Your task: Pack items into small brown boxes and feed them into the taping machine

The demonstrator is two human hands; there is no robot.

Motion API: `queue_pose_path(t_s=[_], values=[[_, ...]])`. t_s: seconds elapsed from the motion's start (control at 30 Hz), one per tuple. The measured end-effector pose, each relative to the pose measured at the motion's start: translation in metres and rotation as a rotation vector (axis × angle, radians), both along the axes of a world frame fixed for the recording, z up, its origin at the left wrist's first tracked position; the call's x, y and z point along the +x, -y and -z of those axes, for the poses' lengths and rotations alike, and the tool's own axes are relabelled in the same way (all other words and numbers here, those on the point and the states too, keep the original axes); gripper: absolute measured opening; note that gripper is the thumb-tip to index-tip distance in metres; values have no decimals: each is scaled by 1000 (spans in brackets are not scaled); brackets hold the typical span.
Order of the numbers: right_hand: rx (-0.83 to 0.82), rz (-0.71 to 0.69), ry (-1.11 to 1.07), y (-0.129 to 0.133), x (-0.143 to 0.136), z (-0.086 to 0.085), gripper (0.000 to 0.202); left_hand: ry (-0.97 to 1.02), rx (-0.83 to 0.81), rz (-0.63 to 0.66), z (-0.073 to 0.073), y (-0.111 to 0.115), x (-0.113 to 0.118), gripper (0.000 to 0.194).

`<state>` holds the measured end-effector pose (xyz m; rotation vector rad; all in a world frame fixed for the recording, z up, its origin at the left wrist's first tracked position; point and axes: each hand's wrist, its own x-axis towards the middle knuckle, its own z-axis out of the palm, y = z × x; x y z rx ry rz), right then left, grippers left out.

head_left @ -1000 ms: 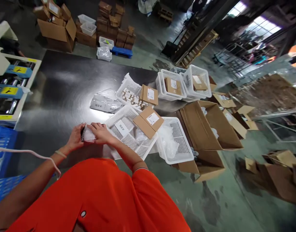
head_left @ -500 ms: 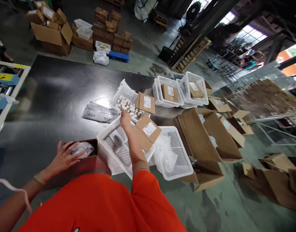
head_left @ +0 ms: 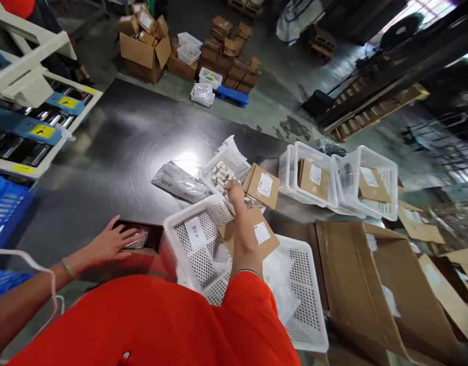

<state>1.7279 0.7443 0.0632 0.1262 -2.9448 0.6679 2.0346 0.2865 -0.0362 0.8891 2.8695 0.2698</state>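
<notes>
My left hand (head_left: pixel 114 241) has its fingers spread over an open carton (head_left: pixel 146 256) at the table's near edge, beside a clear plastic-wrapped item (head_left: pixel 137 240) inside it. My right hand (head_left: pixel 236 192) reaches into a white basket (head_left: pixel 237 161) of small white and brass-coloured parts (head_left: pixel 222 175); its fingertips are among them, and what they hold is too small to tell. Below my right forearm are a flat labelled cardboard piece (head_left: pixel 270 236) and a white perforated basket (head_left: pixel 180 218) with a labelled packet (head_left: pixel 196 232). More labelled cardboard (head_left: pixel 270 192) leans on the parts basket.
Grey plastic bags (head_left: pixel 180 182) lie on the dark table (head_left: pixel 115 147). White baskets (head_left: pixel 375 152) with cardboard stand at the right, near large open cartons (head_left: pixel 344 284). Another white basket (head_left: pixel 314 290) holds clear plastic. A roller conveyor (head_left: pixel 31 127) is at the left.
The view has swung left, so the scene sits further right. My right hand has reached a little deeper into the parts basket. My left hand stays at the carton.
</notes>
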Motion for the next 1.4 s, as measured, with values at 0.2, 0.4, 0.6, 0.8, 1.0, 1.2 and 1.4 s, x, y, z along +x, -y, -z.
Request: queue_pose_path(t_s=[0.2, 0.4, 0.6, 0.8, 1.0, 1.2, 1.4], values=[[-383, -305, 71, 64, 107, 23, 38, 113, -52, 42, -20, -6, -9, 37], [-115, -665, 453, 191, 231, 49, 28, 38, -90, 67, -19, -4, -7, 31], [-219, -113, 238, 156, 126, 31, 34, -33, -57, 57, -4, -2, -9, 29], [-258, 125, 199, 98, -14, 17, 49, -57, 35, 19, -2, -1, -7, 25], [-314, -116, 418, 124, -25, 64, 21, -78, 53, 21, 3, 0, -3, 26], [-193, -31, 513, 133, -21, 84, 52, -82, 27, 33, 4, -1, -1, 28], [-191, -30, 494, 179, 13, 94, 36, -52, 66, 10, 0, 0, -2, 27]])
